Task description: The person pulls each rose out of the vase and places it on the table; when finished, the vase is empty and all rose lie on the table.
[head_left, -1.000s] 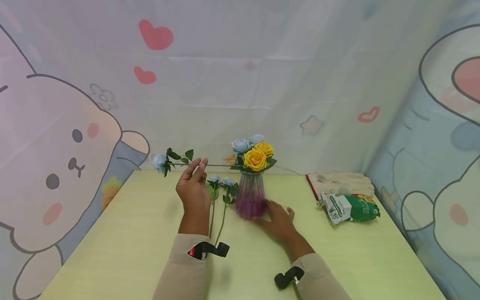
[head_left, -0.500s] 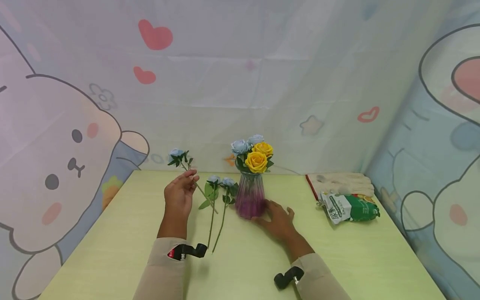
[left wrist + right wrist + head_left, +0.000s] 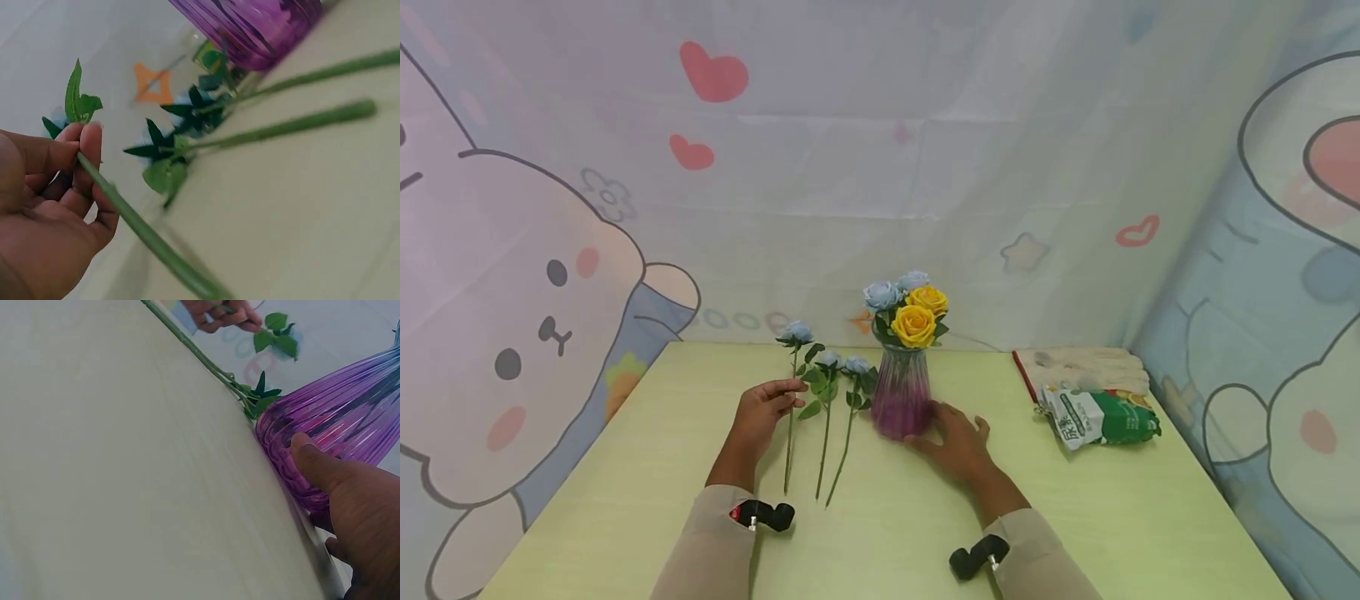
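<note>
My left hand [image 3: 758, 418] pinches the green stem [image 3: 147, 232] of a light blue artificial rose [image 3: 796, 332] between thumb and fingers. Its bloom points away from me, the stem end toward me. Just right of it, two more blue roses [image 3: 855, 365] lie side by side on the table. A ribbed glass vase [image 3: 901, 392], clear at the top and purple below, stands upright with blue roses [image 3: 881, 294] and yellow roses [image 3: 914, 326] in it. Low on the vase's right side, my right hand [image 3: 957, 442] holds it, with the thumb [image 3: 312, 459] on the near face.
At the right of the pale yellow table [image 3: 1000, 550] lie a green and white packet [image 3: 1112, 417] and a whitish knitted glove [image 3: 1086, 367] with a red edge. A cartoon-printed cloth [image 3: 962, 167] hangs behind the table.
My left hand has brought the blue rose down and toward me from beside the vase, turning its stem from level to pointing at me. My right hand stays on the vase.
</note>
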Motion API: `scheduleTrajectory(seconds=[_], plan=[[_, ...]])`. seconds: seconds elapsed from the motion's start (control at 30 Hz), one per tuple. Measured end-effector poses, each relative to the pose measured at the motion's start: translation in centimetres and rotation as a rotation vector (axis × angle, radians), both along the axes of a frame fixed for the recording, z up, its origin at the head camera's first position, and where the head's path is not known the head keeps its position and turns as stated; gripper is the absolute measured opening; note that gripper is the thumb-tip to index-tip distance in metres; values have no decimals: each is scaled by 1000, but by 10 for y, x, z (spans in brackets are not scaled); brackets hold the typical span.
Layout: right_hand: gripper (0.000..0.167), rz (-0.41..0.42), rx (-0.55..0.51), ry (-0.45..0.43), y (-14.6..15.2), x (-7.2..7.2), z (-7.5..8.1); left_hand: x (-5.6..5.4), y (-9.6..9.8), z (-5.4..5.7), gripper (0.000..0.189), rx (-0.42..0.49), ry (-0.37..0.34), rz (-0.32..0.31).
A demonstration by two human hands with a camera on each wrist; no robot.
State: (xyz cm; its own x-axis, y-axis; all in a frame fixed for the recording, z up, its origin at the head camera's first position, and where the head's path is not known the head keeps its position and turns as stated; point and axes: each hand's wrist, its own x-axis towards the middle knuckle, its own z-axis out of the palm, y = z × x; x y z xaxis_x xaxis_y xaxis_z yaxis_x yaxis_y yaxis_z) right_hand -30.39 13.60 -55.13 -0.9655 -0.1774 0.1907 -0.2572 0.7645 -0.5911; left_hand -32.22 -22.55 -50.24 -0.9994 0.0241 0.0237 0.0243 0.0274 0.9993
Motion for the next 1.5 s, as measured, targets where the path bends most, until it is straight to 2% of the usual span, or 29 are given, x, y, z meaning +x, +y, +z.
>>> scheduleTrajectory(seconds=[0.17,0.33,0.5,0.7,0.87,1.0,1.1,1.5], plan=[[84,-3,7,10,1,-2,-2,-5,0,-18,27,-135,20,72],[84,3,-6,7,1,-1,0,-4,2,-29,27,-291,67,87],[85,3,-5,-3,0,0,1,-4,3,-32,29,-365,53,77],[84,-2,-8,6,0,-1,1,-5,3,-31,29,-507,86,60],[85,-2,-18,-8,1,-1,2,-5,5,-30,24,-604,164,88],[85,-2,-17,-10,0,-1,3,-5,5,-31,16,-631,220,151],[84,-1,-13,-8,0,0,3,-4,5,-32,13,-626,225,181],[83,1,6,-28,0,1,2,0,5,-32,27,-570,221,210]])
